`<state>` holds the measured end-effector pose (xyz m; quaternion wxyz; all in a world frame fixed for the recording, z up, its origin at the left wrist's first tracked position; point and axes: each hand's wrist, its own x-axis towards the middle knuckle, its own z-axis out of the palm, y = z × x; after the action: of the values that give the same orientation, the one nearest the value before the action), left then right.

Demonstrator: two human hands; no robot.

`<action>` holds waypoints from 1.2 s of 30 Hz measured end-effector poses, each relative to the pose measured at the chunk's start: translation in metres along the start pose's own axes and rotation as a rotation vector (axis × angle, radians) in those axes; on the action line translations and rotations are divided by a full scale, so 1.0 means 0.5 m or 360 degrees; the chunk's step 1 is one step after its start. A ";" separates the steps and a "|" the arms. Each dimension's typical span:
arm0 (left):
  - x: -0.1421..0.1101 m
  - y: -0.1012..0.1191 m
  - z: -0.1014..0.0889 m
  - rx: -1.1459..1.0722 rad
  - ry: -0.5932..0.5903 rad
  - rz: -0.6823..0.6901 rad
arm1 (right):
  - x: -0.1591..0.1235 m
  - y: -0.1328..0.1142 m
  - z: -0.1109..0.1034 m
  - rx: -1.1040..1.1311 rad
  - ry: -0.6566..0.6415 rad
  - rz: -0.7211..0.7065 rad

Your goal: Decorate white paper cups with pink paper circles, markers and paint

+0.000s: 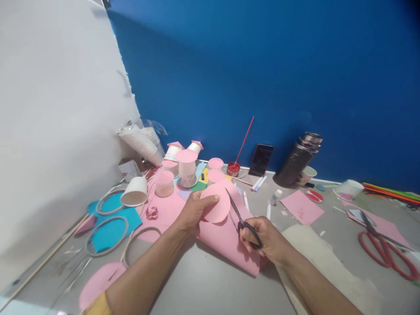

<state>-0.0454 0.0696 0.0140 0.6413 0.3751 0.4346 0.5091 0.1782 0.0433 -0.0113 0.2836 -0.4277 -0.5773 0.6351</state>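
My left hand [193,211] pinches a round pink paper disc [219,209] at its left edge, thumb on top. In my right hand [260,238] is a pair of scissors with black handles [239,214]. Their blades point up and left, beside the disc's right edge; whether they touch the paper I cannot tell. A larger sheet of pink paper [226,247] lies beneath both hands. Behind the disc stand white paper cups topped with pink discs, the nearest being a stacked pair [188,170] and a short cup [164,188].
On the left are a stack of paper cups [141,142], a lying cup [134,192], grey rings [106,238] and blue paper [133,221]. A phone [261,159] and a dark flask [295,162] lean at the back wall. Red-handled scissors [387,251] lie at right.
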 end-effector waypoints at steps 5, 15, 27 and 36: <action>0.000 0.000 -0.005 0.0069 0.0024 0.0010 | -0.003 -0.012 0.003 -0.0004 -0.0022 0.0045; -0.007 0.013 -0.002 0.0164 0.0021 0.0007 | -0.005 -0.009 -0.004 -0.0071 -0.0042 0.0044; -0.011 0.021 -0.002 0.0185 -0.0050 0.0011 | -0.006 -0.003 -0.013 -0.0075 -0.0105 0.0070; -0.016 0.026 -0.003 0.0238 -0.0108 -0.0012 | -0.006 0.002 -0.018 -0.0126 -0.0077 0.0046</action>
<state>-0.0520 0.0645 0.0266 0.6278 0.4373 0.4508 0.4598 0.1875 0.0447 -0.0111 0.2432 -0.4316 -0.6024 0.6258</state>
